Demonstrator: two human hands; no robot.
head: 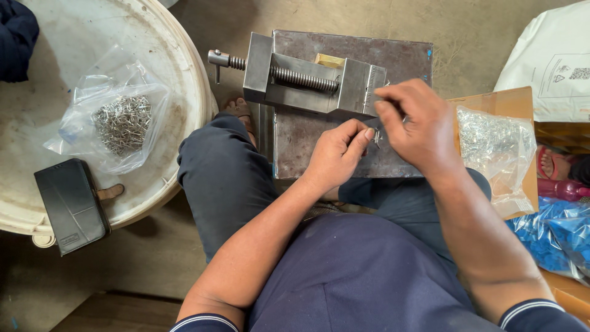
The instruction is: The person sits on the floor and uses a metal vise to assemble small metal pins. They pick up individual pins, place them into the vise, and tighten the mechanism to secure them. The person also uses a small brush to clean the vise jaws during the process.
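Small metal part [376, 138] pinched at a vise [313, 83]

The part is held in the closed left hand [335, 154] grip, just below the curled right hand [418, 123], whose hold cannot be told. The vise is set on a steel plate [319, 147], the floor beneath.

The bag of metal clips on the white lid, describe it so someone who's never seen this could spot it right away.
Start at the big round white lid on the person's left side, beside the steel vise. On it lies a clear plastic bag holding a heap of small silvery metal clips, just above a black wallet-style case. Unlike the other clear bag on the cardboard box at the right, it sits on the white lid.
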